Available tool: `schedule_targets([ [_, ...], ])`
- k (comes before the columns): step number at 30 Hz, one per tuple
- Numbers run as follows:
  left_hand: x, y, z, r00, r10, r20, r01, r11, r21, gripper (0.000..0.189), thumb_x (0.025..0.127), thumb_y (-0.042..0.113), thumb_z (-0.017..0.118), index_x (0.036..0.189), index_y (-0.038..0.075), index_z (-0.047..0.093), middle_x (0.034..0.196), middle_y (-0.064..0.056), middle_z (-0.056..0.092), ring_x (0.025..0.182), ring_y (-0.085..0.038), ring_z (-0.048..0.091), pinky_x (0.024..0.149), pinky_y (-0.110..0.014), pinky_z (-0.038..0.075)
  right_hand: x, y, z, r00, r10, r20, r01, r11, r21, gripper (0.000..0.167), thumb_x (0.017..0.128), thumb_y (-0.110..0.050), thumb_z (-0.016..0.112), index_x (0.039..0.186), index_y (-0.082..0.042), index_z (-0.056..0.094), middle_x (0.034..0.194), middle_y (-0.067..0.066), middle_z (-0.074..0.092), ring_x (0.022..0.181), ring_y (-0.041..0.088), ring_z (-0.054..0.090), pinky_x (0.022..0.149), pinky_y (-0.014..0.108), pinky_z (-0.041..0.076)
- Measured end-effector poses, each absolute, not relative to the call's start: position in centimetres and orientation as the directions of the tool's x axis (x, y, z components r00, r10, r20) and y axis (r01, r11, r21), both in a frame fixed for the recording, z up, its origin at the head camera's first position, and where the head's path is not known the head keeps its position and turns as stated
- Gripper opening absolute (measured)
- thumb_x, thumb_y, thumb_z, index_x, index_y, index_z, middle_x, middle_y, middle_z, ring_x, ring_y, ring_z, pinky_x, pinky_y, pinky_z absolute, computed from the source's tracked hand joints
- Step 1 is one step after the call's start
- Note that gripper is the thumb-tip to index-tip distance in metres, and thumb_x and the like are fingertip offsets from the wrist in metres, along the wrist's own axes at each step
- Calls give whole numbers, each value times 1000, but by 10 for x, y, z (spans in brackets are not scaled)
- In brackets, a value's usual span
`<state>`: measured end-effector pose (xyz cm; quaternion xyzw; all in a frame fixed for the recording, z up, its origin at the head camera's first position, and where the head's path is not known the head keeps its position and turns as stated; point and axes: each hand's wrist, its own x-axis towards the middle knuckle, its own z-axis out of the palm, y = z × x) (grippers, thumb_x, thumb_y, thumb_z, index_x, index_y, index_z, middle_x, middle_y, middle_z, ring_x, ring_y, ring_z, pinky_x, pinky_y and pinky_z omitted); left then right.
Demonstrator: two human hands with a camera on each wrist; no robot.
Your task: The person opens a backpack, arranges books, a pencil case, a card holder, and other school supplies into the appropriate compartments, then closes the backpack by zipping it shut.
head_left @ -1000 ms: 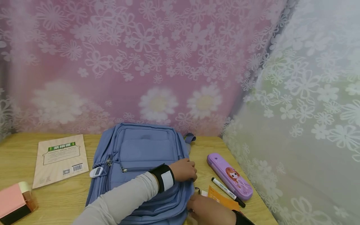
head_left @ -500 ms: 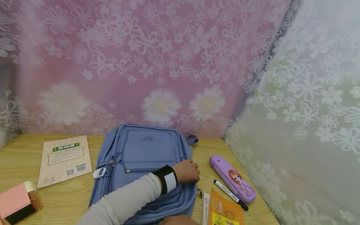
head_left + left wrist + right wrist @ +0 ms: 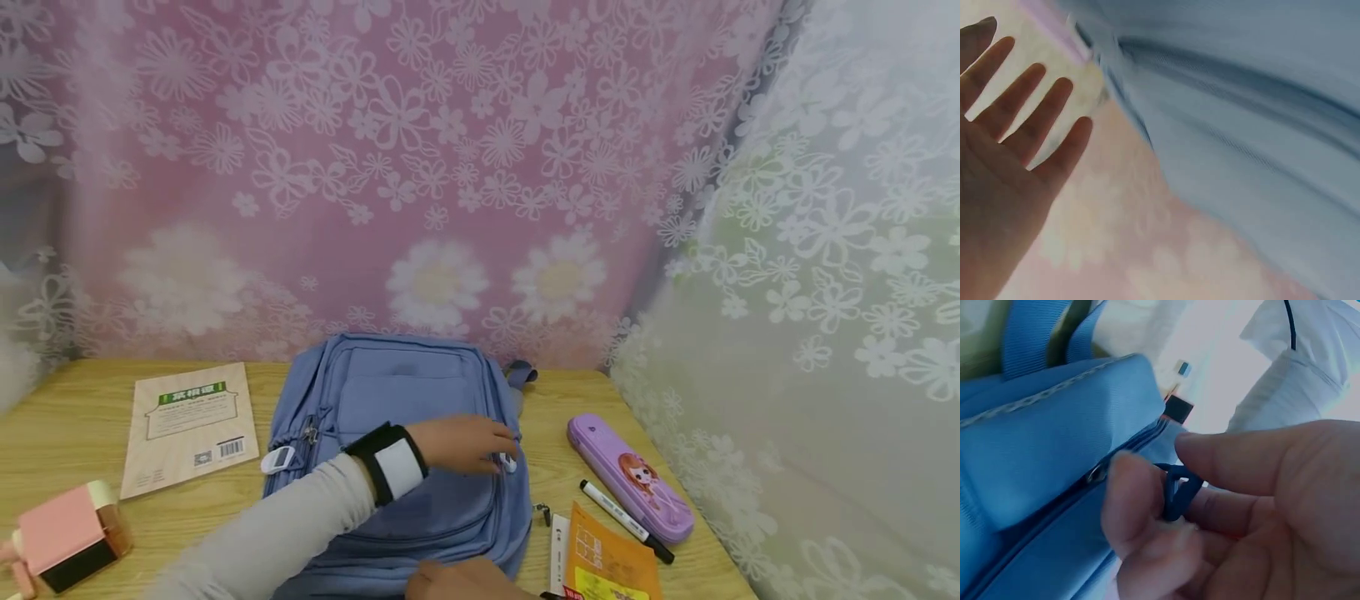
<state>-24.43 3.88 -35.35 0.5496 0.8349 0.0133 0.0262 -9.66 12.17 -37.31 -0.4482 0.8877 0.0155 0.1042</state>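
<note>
A blue backpack [image 3: 405, 392] lies on the wooden table, its front pockets facing up. My left hand [image 3: 465, 444] hovers over its right side, and in the left wrist view the fingers [image 3: 1054, 119] are spread and hold nothing. A small white piece [image 3: 507, 461] shows just under that hand's fingertips. At the near end of the bag is my right hand [image 3: 468, 581], partly cut off by the frame. In the right wrist view, its thumb and fingers pinch a dark blue zipper pull [image 3: 1182, 490] by a zipper of the bag.
Right of the bag lie a purple pencil case [image 3: 630, 479], a capped marker [image 3: 626, 521] and an orange packet [image 3: 611, 554] over a white item [image 3: 558, 550]. To the left are a beige booklet [image 3: 191, 429] and a pink and black box [image 3: 71, 533].
My left hand has come off the bag's right side, its fingers straightening. The right hand has gone from the right side to the bag's near end. The head view has shifted slightly.
</note>
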Motion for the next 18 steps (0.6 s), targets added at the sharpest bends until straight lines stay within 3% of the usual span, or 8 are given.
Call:
schedule_targets([
  [4,-226,-15,-343,-460,884,81,883,446,148,21,94,26,57,112,20,65,107,4,62,98,-10,58,85,-23,49,-96,133,-371,-674,-716,-183,-700,698,-154,32,94,-47,47,102,-21,64,86,-13,56,60,-9,40,50,10,37],
  [7,-198,-50,-343,-524,832,180,844,480,239,12,92,24,60,97,20,69,89,9,62,78,-3,55,73,-22,48,-93,138,-370,-723,-673,-152,-659,739,-137,36,95,-51,43,100,-21,63,78,-13,50,59,-7,37,50,12,36],
  [10,-169,-74,-351,-557,814,164,738,394,548,12,92,23,59,90,18,70,71,9,57,60,3,46,59,-18,44,-86,141,-376,-688,-724,50,-725,689,-5,30,97,-44,42,85,-22,58,67,-12,36,51,-5,22,43,9,25],
  [13,-147,-86,-364,-527,846,79,477,218,851,18,95,22,53,94,12,68,62,2,53,53,5,41,52,-15,41,-79,137,-383,-586,-758,286,-754,639,149,29,98,-35,44,72,-23,46,64,-10,24,51,-2,7,40,9,12],
  [15,-139,-90,-374,-472,880,61,348,123,929,20,96,18,51,100,5,66,61,-10,53,52,5,41,52,-17,43,-77,132,-387,-526,-757,387,-757,624,193,32,98,-33,46,68,-23,39,64,-10,21,53,-2,4,41,9,8],
  [18,-134,-93,-387,-407,913,34,278,88,957,24,96,13,51,115,0,60,70,-20,56,59,7,46,56,-16,46,-77,125,-389,-513,-736,442,-760,629,164,35,98,-32,47,65,-24,38,62,-11,21,53,-3,4,41,9,6],
])
